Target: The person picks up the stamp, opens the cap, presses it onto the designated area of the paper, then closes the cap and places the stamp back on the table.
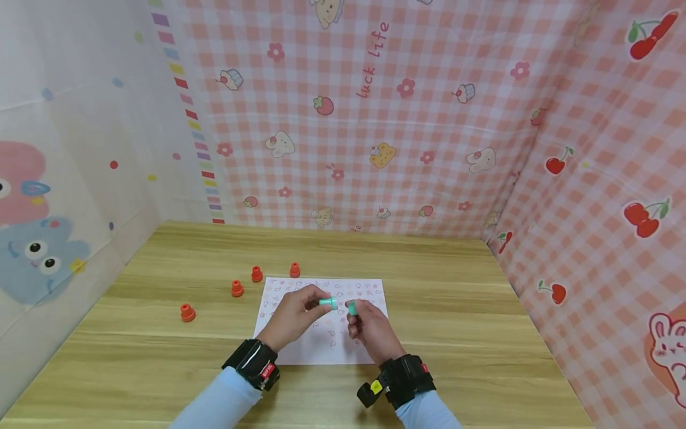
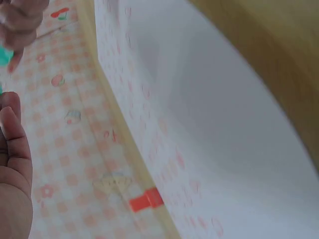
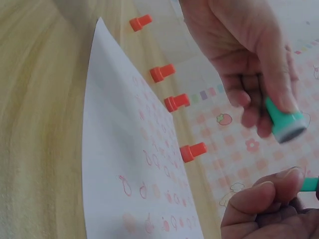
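Over the paper, my left hand pinches a green stamp between thumb and fingers. Its wide end, with a pale rim and dark face in the right wrist view, points toward my right hand. That hand pinches a small green piece, like the stamp's cap, mostly hidden by the fingers. A short gap separates the two green parts. Below both hands lies a white sheet of paper, covered in its far part with rows of small red and pink fruit-like prints.
Several red stamps stand on the wooden table: one at the left, others along the paper's far left, including one just behind its far edge. Patterned cloth walls enclose the table at the back and sides.
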`<action>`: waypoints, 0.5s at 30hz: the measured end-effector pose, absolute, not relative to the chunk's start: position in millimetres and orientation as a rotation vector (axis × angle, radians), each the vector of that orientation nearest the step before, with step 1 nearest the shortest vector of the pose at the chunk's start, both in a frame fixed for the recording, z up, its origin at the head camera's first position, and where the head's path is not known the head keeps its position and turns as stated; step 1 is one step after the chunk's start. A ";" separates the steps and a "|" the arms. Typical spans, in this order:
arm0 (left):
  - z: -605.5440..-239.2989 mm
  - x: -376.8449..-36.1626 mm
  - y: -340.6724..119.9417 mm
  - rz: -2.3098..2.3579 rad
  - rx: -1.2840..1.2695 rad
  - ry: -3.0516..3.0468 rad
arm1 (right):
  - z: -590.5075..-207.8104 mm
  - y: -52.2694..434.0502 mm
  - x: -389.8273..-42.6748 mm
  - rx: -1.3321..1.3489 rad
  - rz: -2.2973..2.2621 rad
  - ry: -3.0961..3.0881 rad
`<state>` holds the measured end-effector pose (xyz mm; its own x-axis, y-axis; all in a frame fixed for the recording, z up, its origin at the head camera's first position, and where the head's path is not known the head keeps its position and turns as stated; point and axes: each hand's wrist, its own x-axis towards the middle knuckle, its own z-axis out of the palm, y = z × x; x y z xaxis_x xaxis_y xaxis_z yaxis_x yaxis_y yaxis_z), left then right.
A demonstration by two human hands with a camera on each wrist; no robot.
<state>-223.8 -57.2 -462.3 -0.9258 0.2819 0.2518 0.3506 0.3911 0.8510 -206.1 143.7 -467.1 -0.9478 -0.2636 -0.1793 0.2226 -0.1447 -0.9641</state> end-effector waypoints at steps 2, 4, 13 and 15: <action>-460.4 -224.8 -62.8 -1.581 -0.573 -2.579 | -466.3 144.6 -206.7 -0.037 -2.163 1.823; -459.1 -225.6 -68.3 -1.559 -0.555 -2.597 | -466.0 145.4 -207.2 -0.036 -2.168 1.823; -456.6 -229.5 -88.1 -1.489 -0.475 -2.674 | -464.7 147.5 -209.1 0.009 -2.159 1.827; -455.5 -230.2 -93.1 -1.480 -0.477 -2.688 | -464.5 147.9 -209.4 0.017 -2.153 1.838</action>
<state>-230.2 -93.1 -455.5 -0.9521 0.2487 0.1777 0.2832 0.4989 0.8191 -209.4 147.9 -464.5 -0.9520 -0.2252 -0.2073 0.2400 -0.1291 -0.9621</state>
